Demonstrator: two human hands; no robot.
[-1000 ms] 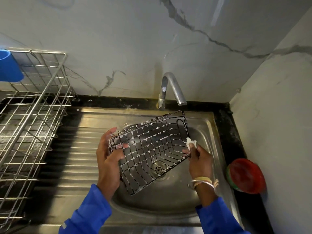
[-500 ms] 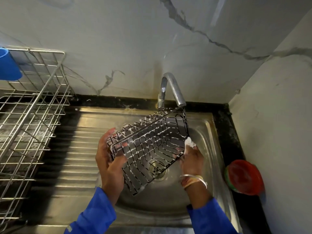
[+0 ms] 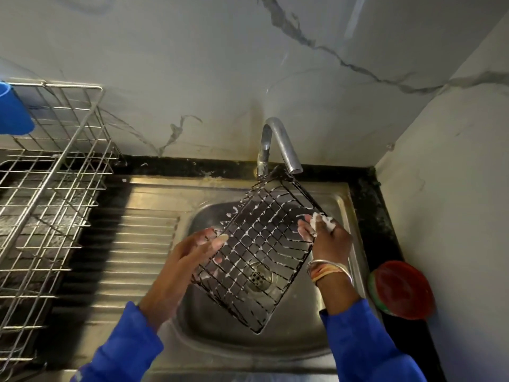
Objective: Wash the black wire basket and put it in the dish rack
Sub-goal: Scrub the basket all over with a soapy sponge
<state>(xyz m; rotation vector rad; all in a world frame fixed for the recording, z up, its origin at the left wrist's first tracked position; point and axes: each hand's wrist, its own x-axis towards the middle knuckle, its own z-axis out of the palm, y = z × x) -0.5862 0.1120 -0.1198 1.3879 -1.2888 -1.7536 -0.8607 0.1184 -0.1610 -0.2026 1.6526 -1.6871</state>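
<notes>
The black wire basket (image 3: 259,244) is tilted over the steel sink bowl (image 3: 292,340), streaked with white suds, its far corner just under the tap spout. My left hand (image 3: 190,255) grips its left edge, thumb on top of the wires. My right hand (image 3: 326,235) pinches a small white soapy scrubber (image 3: 321,220) against the basket's right edge. The steel dish rack (image 3: 49,205) stands on the counter at the left.
The curved tap (image 3: 278,144) rises behind the sink; no water stream shows. A ribbed steel drainboard (image 3: 129,257) lies between the sink and the rack. A blue cup (image 3: 12,111) hangs at the rack's far left. A red lidded dish (image 3: 400,289) sits on the black counter, right.
The basket has turned in my hands, its flat bottom now facing up and its long side running from the tap toward me. My right hand with the scrubber moved up along the right edge.
</notes>
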